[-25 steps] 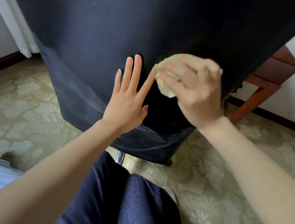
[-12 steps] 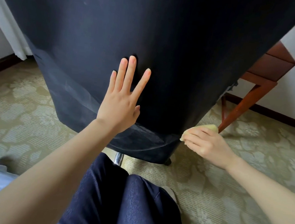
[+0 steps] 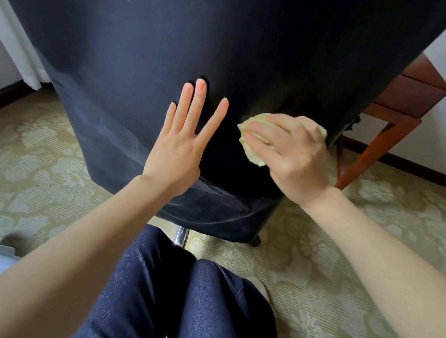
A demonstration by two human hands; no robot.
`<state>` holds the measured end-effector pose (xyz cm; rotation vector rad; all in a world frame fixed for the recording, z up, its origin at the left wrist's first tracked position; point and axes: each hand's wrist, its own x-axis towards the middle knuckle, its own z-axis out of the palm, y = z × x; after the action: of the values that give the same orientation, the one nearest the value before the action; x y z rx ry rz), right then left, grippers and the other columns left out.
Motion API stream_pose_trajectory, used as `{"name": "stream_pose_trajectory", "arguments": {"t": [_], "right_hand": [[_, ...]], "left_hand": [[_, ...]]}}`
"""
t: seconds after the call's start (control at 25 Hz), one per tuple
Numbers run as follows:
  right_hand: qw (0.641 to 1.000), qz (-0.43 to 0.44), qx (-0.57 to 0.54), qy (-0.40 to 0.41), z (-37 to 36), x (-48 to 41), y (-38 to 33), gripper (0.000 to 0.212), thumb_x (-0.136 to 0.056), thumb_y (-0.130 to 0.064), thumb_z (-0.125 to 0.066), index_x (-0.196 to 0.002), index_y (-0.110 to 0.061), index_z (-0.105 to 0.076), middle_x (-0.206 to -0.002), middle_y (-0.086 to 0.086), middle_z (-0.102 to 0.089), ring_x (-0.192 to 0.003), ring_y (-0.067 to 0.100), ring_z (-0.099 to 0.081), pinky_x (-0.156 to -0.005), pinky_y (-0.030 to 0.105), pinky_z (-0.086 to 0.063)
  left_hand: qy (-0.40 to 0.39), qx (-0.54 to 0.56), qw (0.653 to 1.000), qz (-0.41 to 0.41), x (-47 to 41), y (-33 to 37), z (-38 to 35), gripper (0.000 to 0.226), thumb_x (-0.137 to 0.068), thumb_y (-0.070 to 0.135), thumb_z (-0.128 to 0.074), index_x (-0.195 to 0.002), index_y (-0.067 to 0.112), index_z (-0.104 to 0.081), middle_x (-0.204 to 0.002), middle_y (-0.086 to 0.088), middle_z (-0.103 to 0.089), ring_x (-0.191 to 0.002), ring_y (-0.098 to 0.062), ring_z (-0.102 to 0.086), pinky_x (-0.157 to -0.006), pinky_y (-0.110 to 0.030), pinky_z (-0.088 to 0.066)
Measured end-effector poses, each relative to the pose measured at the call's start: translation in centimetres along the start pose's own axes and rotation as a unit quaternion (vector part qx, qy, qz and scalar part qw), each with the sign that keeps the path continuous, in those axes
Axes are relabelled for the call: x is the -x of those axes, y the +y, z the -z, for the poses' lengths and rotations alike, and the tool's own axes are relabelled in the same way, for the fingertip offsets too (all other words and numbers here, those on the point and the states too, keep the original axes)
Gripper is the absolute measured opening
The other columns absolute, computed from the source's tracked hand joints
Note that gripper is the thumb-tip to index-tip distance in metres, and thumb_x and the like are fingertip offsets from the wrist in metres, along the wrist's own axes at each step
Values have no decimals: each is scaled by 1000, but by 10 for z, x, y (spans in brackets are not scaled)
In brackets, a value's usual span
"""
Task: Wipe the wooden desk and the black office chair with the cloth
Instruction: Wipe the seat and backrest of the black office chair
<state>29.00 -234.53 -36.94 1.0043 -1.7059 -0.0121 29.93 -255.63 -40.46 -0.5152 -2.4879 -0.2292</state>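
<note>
Black office chair: fills the far half of the view, back panel facing us. Matte woven fabric over padding, and it dimples a little under the fingers. There are pale dusty streaks low on the left. My guess is it's bulky but light on its feet: chrome post and a castor underneath, so it will probably roll or swivel under a sideways push. Brace it on the flat of the back or at a side edge.

Carpet: pale green, floral pattern, low pile.

Worktop: the wooden desk, far right, mostly hidden behind the chair. Reddish-brown with a smooth finish, drawer fronts and an angled leg. Likely rigid and heavy, so no bracing needed there.

Left hand: flat on the chair back, fingers spread, holding nothing. Reads as the brace.

Right hand: just right of the left one, not touching it. Fingers curve over the cloth and press it against the fabric. Thumb is hidden.

Cloth: pale yellow, soft, bunched into a wad that sticks out either side of the hand, low on the chair back. Looks light and limp, so it should conform well. Likely drags on the weave rather than gliding.
</note>
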Motion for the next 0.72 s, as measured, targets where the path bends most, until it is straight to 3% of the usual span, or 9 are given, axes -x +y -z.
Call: {"name": "stream_pose_trajectory", "arguments": {"t": [0.2, 0.28, 0.48, 0.6, 0.72], "right_hand": [[998, -25, -28, -46, -40, 7, -40, 8, -86, -10, -68, -86, -12, -76, -95, -1, -72, -98, 19, -60, -81, 34, -48], [992, 12, -25, -120, -50, 26, -52, 10, -83, -8, -67, -86, -13, -75, -92, -3, -70, -94, 18, -61, -83, 32, -43], [937, 88, -64, -332, -36, 94, -57, 12, -68, -8, -75, -77, -15, -74, -95, -3, -69, -93, 17, -65, -88, 30, -52], [928, 77, -65, -358, -18, 117, -46, 13, -64, -6, -83, -74, -10, -74, -90, 1, -70, -90, 20, -67, -88, 31, -52], [941, 23, -47, -333, -8, 110, -43, 15, -64, 0, -84, -74, -6, -74, -89, 6, -71, -88, 25, -66, -83, 33, -53]], "left_hand": [[-3, -11, 1000, -3, 1, 2, 2, 108, -68, -23, -45, -148, 22, 11, -149, -12, 21, -138, -32, 20, -114, -49, -6], [2, -22, 1000, 0, 2, 3, 2, 107, -68, -21, -46, -148, 21, 12, -149, -13, 20, -138, -32, 20, -114, -49, -8], [-5, -32, 999, -3, 3, 2, 3, 104, -71, -18, -42, -148, 22, 13, -151, -13, 19, -138, -32, 21, -115, -47, -5], [-19, -29, 999, 3, 3, 5, 4, 96, -70, -15, -27, -147, 22, 17, -150, -13, 23, -138, -32, 23, -115, -46, -3], [-14, -19, 1000, 0, 3, 8, 2, 94, -67, -11, -21, -148, 21, 13, -150, -14, 21, -139, -33, 21, -115, -47, -4]]}}
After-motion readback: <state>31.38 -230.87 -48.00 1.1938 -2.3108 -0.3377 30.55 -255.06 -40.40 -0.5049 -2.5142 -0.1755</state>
